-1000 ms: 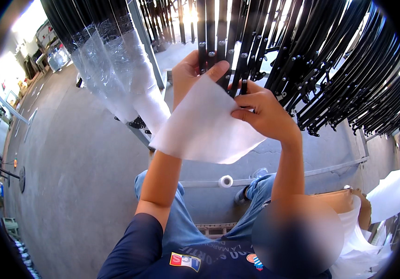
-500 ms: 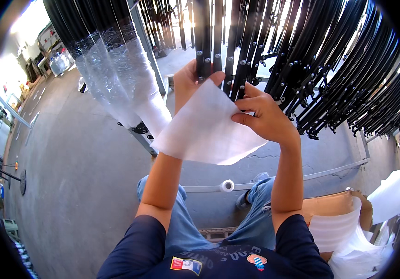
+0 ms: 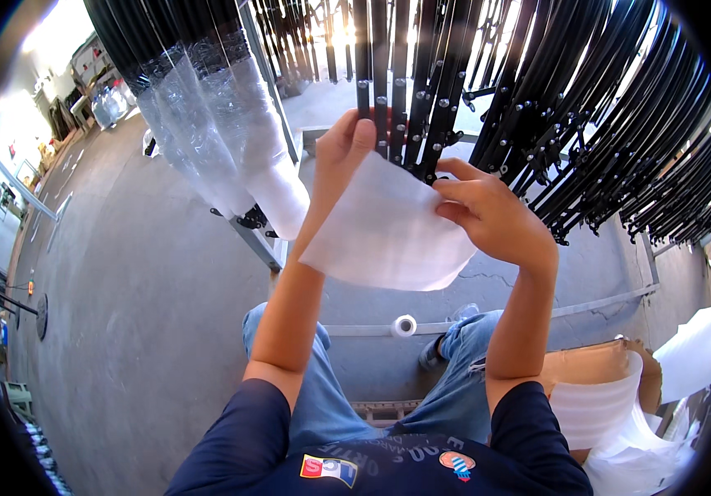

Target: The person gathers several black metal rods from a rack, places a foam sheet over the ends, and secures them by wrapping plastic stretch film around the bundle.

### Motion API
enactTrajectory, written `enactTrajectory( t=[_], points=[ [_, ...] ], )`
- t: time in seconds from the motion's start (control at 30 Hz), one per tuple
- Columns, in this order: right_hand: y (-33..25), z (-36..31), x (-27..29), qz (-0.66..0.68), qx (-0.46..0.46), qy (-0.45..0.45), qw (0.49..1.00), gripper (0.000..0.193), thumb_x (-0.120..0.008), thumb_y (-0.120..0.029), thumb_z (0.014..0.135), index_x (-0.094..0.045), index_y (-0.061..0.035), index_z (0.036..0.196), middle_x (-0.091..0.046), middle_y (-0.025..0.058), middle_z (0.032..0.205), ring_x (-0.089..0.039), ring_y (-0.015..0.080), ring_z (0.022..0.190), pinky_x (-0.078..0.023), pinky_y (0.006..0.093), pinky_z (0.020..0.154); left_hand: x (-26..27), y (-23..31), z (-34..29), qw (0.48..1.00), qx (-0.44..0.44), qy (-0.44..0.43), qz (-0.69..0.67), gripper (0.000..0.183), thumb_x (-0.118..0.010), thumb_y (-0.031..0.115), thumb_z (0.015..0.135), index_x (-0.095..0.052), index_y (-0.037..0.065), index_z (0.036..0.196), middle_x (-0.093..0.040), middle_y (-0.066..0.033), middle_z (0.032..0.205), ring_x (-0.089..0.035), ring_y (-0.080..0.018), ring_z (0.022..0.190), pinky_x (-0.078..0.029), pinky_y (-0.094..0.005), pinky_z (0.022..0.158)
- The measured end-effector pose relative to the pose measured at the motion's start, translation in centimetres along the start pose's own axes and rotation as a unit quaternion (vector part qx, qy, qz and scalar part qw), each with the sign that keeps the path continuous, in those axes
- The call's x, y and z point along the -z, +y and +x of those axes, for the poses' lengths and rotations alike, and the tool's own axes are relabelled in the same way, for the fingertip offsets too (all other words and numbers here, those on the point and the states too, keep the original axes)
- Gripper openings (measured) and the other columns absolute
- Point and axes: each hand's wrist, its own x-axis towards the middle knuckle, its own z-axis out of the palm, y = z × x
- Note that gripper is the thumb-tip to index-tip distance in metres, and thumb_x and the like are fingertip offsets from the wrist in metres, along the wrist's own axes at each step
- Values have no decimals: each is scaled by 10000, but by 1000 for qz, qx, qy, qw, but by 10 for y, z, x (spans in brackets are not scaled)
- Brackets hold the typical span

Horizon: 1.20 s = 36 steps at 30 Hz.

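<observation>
A thin white foam sheet [image 3: 388, 227] hangs in front of the lower ends of several black metal bars [image 3: 399, 107]. My left hand [image 3: 345, 145] is closed at the sheet's upper corner, its thumb up beside the leftmost bars. Its fingers pass behind the bars and are partly hidden. On the other side, my right hand [image 3: 496, 211] pinches the sheet's upper right edge between thumb and fingers, close to the bar ends. Small round silver fittings dot the bars near their lower ends.
Bars wrapped in clear film and white foam [image 3: 223, 140] hang at the left. More black bars [image 3: 620, 124] crowd the right. A white roll [image 3: 403, 326] rests near a low metal rail [image 3: 347, 331] by my feet. An open cardboard box [image 3: 591, 364] with white sheets stands lower right.
My left thumb has drawn back leftward off the front of the bars. My right hand and the sheet have shifted slightly right, and the sheet's left corner has swung inward.
</observation>
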Motion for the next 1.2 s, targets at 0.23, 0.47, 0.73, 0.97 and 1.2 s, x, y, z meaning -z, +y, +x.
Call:
enactTrajectory(
  t=[0.23,0.47,0.73,0.97,1.2],
  points=[
    [36,-4,-35,-61,-14,-69,996,93,-568,-79,715,-615,-28,776,-595,109,730,-561,255,756,-441,338,672,28,-7,-12,999,42,-25,-21,622,-324,579,840,-350,72,1200,-462,-121,1196,-440,-198,1102,-327,-317,920],
    [59,22,-55,64,-146,3,987,142,-633,-190,729,-623,-57,777,-583,90,695,-572,226,669,-454,320,633,47,-11,-25,985,53,-121,108,501,-677,132,734,-265,94,1017,-384,-225,1223,-341,-271,1201,-263,-398,1001],
    [34,35,-47,100,-154,55,981,208,-673,-166,704,-621,13,796,-570,88,611,-515,172,557,-402,283,569,47,-20,-22,983,132,-114,-55,531,-481,414,856,-381,35,1213,-499,-100,1110,-486,-151,1037,-396,-288,873],
    [24,35,-44,137,-179,53,973,251,-690,-165,686,-631,-9,873,-606,75,678,-545,145,600,-418,263,588,41,-28,-18,979,123,-133,-96,483,-567,304,820,-437,28,1194,-530,-70,1086,-487,-128,1005,-342,-238,893],
    [25,32,-47,139,-152,121,971,218,-688,-97,674,-635,-14,868,-614,67,682,-534,114,579,-418,230,578,50,-34,-20,993,44,-106,-19,408,-617,191,791,-479,55,1150,-561,-24,1007,-494,-97,970,-354,-235,885]
  ],
)
